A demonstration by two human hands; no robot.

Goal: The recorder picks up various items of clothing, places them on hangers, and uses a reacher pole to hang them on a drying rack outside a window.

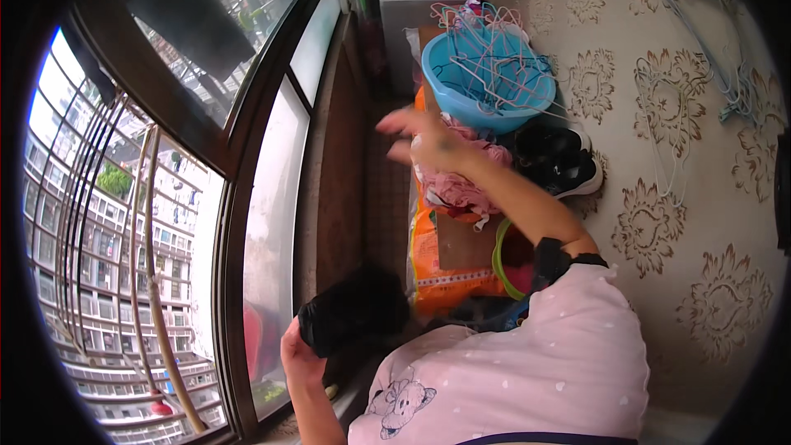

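A dark cloth garment (pixel 355 315) hangs from my left hand (pixel 301 346), which grips it by one end beside the window frame. My right hand (pixel 426 141) is blurred, its fingers spread and nothing visible in them. It reaches in front of a bunched heap of pink cloth (pixel 460 188); whether it touches the heap I cannot tell. Just beyond that hand stands a light blue plastic basin (pixel 448 89) piled with wire clothes hangers (pixel 494 68). Black shoes with white soles (pixel 553 157) sit to the right of the pink heap.
Sliding windows (pixel 272 241) run along the left, with bamboo poles (pixel 157 315) outside. An orange printed sack (pixel 426 259) and a green-rimmed bucket (pixel 499 259) are near my body. Hangers (pixel 735 83) hang on the patterned wall (pixel 649 284) at right. A washing machine (pixel 398 28) stands ahead.
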